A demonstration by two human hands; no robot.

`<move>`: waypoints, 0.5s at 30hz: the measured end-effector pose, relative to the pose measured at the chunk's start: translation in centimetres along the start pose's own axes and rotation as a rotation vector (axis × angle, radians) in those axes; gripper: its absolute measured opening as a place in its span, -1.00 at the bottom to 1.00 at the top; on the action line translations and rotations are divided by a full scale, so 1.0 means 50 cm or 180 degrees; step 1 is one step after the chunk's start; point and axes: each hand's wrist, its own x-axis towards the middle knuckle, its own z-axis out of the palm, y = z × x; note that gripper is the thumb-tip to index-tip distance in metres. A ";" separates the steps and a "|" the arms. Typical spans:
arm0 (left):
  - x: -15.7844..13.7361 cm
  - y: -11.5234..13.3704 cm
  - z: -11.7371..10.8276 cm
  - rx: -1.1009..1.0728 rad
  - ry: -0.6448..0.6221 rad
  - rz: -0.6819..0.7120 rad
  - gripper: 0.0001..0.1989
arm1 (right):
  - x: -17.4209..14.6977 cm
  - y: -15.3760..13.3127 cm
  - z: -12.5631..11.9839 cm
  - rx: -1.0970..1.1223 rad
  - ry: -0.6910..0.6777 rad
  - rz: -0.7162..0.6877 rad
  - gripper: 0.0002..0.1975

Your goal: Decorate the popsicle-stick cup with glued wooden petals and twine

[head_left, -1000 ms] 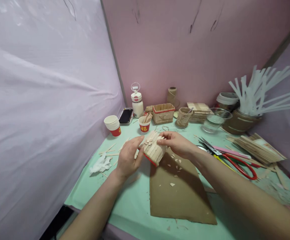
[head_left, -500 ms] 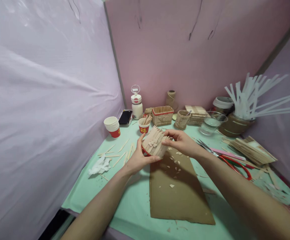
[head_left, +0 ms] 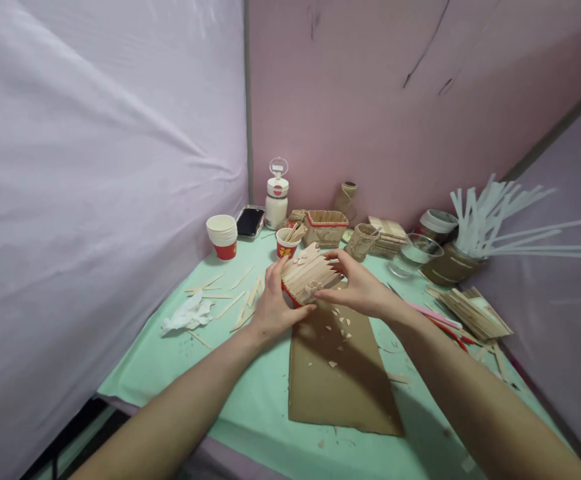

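Through the head view I am watching the stick box (head_left: 304, 279) hanging a little toward 5 o'clock from centre, over the far end of the cardboard sheet (head_left: 343, 397). The left hand (head_left: 274, 312) is gripping its red-edged end from the 8 o'clock side, thumb along the near edge, fingers curling behind. The right hand (head_left: 360, 285) is closing on the pointed stick ends from 3 o'clock, thumb pressing the near face. Compared with the earlier frame, I am seeing the box rolling over: one cluster of wood chips (head_left: 300, 260) is now sitting higher, and a second cluster (head_left: 313, 291) is showing on the near face beside the right thumb. The view is shifting too, so the right forearm is now covering most of the red-handled scissors (head_left: 453, 333) toward 4 o'clock from the box. The crumpled tissue (head_left: 187, 313) is lying toward 9 o'clock, near loose sticks (head_left: 230, 305), and the paper cup holding sticks (head_left: 286, 250) is standing toward 11.
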 end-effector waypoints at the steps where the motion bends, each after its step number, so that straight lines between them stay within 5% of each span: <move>1: 0.001 -0.002 -0.001 0.0047 0.0003 0.0059 0.07 | 0.002 -0.002 0.004 -0.0023 -0.0005 0.0033 -0.40; 15: -0.003 -0.003 -0.002 0.0087 0.0067 0.0274 0.07 | 0.009 -0.009 0.011 0.0000 -0.0110 0.0113 -0.38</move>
